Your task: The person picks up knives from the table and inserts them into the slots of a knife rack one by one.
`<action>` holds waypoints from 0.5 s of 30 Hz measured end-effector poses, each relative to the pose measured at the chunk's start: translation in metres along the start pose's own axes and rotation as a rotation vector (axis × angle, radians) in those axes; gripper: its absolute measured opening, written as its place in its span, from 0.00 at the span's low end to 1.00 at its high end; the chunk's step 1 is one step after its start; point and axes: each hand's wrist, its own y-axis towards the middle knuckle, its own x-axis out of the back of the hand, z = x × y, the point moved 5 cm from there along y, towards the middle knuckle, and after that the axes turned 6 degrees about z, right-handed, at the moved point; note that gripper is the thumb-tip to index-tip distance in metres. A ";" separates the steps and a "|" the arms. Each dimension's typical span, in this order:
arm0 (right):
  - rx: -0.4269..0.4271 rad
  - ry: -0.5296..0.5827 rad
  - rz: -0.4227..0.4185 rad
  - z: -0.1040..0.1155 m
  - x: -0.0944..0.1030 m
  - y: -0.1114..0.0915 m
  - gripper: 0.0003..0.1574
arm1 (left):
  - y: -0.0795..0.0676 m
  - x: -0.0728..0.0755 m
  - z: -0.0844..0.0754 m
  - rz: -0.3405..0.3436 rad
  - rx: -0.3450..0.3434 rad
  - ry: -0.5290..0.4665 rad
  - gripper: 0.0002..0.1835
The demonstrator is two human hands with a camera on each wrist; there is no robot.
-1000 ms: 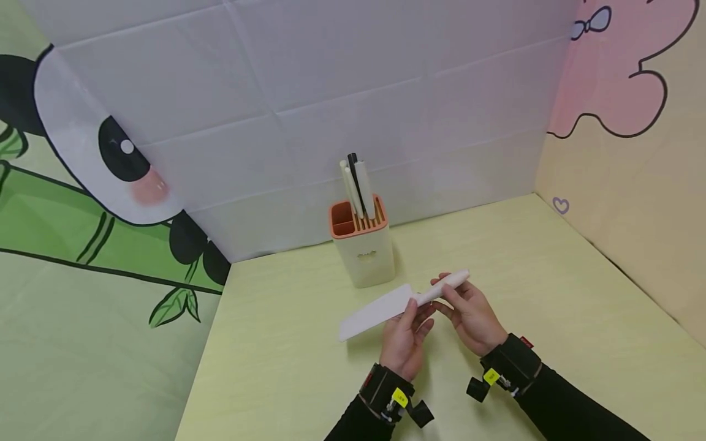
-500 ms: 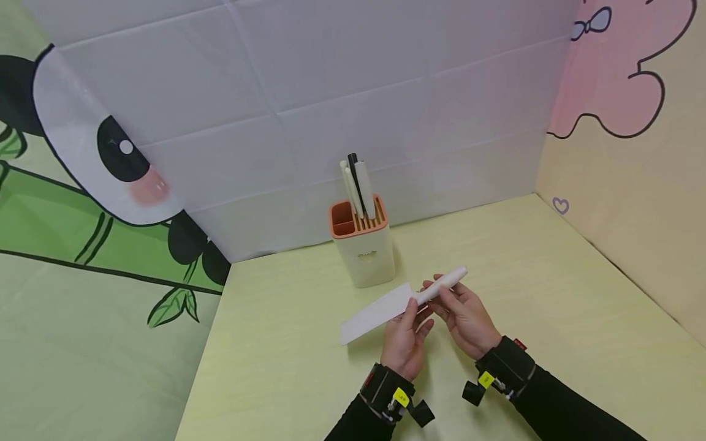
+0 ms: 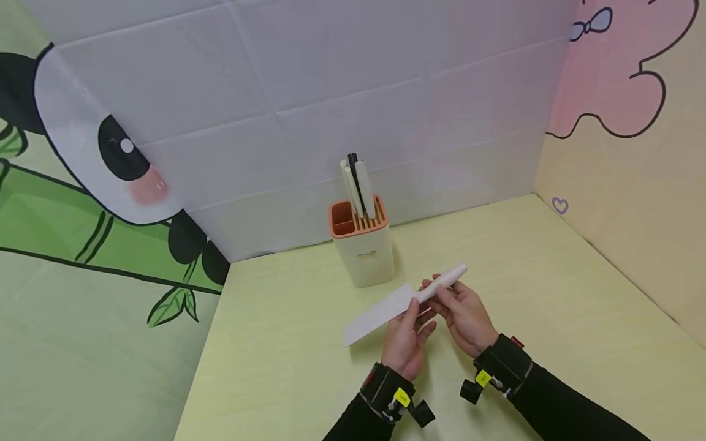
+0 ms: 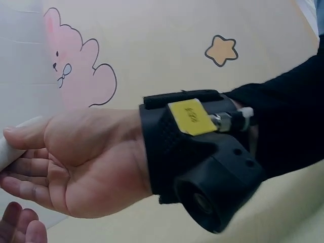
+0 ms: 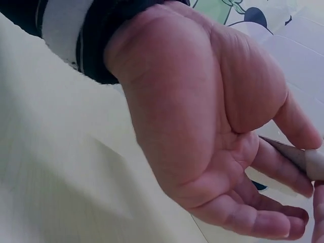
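A white cleaver (image 3: 380, 312) with a broad blade is held above the table in the head view, its blade toward the lower left and its handle toward the upper right. My left hand (image 3: 404, 346) pinches it where blade and handle meet, thumb on top. On the handle (image 3: 449, 277), my right hand (image 3: 469, 318) holds on with thumb and fingers. Only a small white part of it (image 4: 7, 152) shows in the left wrist view, between left thumb and fingers. Behind the hands stands a cream knife block (image 3: 365, 263) with an orange slotted top.
Several white-handled tools and a black one (image 3: 353, 160) stand upright in the block's slots; its open compartment (image 3: 343, 219) is on the left. The pale yellow table (image 3: 265, 367) meets a white back sheet (image 3: 342, 79) and a cream right wall (image 3: 623, 202).
The cleaver has turned slightly, its blade end lower and its handle end a little higher. My right hand has shifted slightly left; the left hand has barely moved.
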 end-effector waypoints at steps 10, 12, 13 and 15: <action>0.044 -0.052 -0.074 0.016 0.009 0.006 0.30 | -0.009 0.000 0.000 0.050 0.056 0.170 0.22; 0.068 -0.065 -0.078 0.024 0.012 0.008 0.29 | -0.011 0.000 -0.003 0.082 0.062 0.210 0.22; 0.080 -0.069 -0.081 0.028 0.013 0.008 0.29 | -0.013 -0.001 -0.005 0.099 0.065 0.229 0.21; 0.098 -0.077 -0.086 0.036 0.016 0.010 0.28 | -0.016 -0.001 -0.010 0.134 0.069 0.277 0.21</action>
